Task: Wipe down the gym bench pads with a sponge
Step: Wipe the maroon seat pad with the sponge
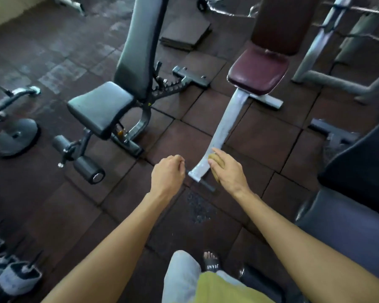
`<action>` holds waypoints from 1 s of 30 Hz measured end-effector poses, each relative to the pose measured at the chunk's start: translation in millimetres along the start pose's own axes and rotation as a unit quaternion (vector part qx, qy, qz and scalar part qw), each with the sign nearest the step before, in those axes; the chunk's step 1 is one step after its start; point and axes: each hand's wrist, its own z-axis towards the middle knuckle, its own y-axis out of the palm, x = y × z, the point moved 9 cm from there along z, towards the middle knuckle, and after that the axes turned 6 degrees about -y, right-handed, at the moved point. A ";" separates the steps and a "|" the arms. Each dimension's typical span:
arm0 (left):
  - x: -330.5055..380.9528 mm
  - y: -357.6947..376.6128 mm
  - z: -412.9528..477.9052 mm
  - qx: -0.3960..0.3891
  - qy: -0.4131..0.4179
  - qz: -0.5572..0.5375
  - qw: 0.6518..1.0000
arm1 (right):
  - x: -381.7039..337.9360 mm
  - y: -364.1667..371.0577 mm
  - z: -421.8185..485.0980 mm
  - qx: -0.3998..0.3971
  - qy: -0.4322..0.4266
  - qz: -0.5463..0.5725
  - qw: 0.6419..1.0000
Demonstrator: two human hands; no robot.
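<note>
The sponge is in my right hand. It is yellowish and squeezed, and my fingers are curled tight around it, so only a part of it shows at the thumb side. The hand with the sponge is in the air, above the near end of a pale metal beam that runs along the floor. This beam belongs to the bench with the dark red seat pad, which is ahead of me and a little to the right, well apart from the sponge. Its red back pad stands upright behind the seat.

My left hand is just beside the right one, closed in a loose fist, and I cannot see anything inside it.

To the left stands a second bench with a grey seat pad and a long grey back pad, tilted steeply. Both benches stand on a floor of dark brown rubber tiles. A round weight plate lies on the floor at the far left. Below, my foot in a black sandal shows.
</note>
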 end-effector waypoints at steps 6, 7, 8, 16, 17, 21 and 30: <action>62.8 5.9 148.4 -0.027 0.094 0.008 0.995 | -13.2 -42.4 111.4 0.076 0.023 -0.052 0.995; 75.4 7.2 171.4 -0.029 0.113 0.004 0.993 | -15.0 -50.0 127.7 0.088 0.025 -0.063 0.994; 88.4 8.9 193.7 -0.037 0.133 0.001 0.990 | -14.7 -58.3 143.1 0.103 0.031 -0.069 0.992; 186.1 38.8 328.0 -0.106 0.231 0.003 0.967 | 5.1 -120.5 242.3 0.210 0.085 -0.066 0.972; 196.7 46.8 343.5 -0.114 0.240 0.006 0.964 | 11.0 -126.5 256.0 0.211 0.097 -0.064 0.971; 233.3 88.8 416.7 -0.131 0.241 0.011 0.962 | 49.1 -154.4 322.2 0.217 0.110 -0.065 0.968; 314.0 265.7 606.1 -0.137 0.207 0.039 0.968 | 220.4 -231.9 544.7 0.162 0.096 -0.092 0.978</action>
